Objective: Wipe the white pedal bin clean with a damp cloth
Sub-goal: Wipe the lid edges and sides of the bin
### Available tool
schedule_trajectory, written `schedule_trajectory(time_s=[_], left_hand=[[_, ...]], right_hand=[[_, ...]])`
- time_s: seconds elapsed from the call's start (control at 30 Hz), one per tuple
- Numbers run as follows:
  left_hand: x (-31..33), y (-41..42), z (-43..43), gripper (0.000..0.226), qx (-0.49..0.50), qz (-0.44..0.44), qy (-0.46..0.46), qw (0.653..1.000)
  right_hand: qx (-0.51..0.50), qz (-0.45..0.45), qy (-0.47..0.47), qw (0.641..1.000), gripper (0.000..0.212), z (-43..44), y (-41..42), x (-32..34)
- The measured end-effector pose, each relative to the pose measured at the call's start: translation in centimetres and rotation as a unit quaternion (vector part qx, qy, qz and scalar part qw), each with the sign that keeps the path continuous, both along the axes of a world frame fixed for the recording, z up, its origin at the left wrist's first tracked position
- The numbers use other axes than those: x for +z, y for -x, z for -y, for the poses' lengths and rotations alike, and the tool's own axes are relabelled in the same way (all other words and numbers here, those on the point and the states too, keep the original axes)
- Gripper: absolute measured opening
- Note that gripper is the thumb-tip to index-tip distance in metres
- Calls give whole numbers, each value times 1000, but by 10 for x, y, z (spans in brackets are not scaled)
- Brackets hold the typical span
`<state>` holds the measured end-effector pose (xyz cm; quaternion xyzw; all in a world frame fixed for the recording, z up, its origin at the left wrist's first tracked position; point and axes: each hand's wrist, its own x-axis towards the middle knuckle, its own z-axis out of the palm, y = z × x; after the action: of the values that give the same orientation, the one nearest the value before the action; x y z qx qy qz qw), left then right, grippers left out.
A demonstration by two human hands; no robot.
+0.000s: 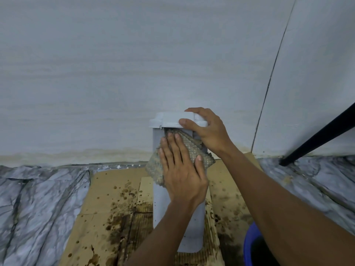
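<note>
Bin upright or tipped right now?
Upright. The white pedal bin stands on its base on the cardboard, lid uppermost, gripped by the right hand; the left hand presses the cloth against its front.

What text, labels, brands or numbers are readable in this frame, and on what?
None readable.
On the white pedal bin: no label or brand on the visible lid and side; the part under the cloth, the left hand and the right hand is hidden.
On the cardboard: brown stains only, no print.
On the blue bucket: only an edge in view, no marking visible.
</note>
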<state>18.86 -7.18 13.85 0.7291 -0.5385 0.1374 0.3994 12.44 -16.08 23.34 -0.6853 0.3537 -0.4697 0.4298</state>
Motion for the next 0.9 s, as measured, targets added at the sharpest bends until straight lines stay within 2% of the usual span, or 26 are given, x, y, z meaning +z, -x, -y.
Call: schedule_trajectory(time_s=[0.2, 0.27, 0.4, 0.5, 0.57, 0.67, 0.8, 0.9], left_hand=[[10, 8, 3, 75, 54, -60, 8, 997], [15, 6, 7, 74, 52, -54, 1, 997], [-3, -5, -7, 72, -26, 69, -16, 997], [-36, -27, -30, 69, -117, 192, -26, 974], [-56, -45, -49, 68, -153, 239, -37, 958], [-64, -63, -62, 70, -141, 216, -32, 966], [-29, -50, -35, 73, -75, 126, -35, 989], [-17, -41, -20, 73, -89, 182, -36, 979]], right_hand=[[6, -13, 15, 1000, 36, -5, -6, -1], [5, -11, 9, 1000, 35, -5, -6, -1], [6, -24, 10, 1000, 33, -3, 2, 0], [16, -16, -10, 1000, 33, 1, 10, 1], [16, -15, -12, 1000, 33, 1, 11, 1], [14, -15, -5, 1000, 34, -1, 7, 0], [10, -17, 4, 1000, 37, -1, 2, -2], [0, -19, 37, 999, 50, -1, 5, -5]])
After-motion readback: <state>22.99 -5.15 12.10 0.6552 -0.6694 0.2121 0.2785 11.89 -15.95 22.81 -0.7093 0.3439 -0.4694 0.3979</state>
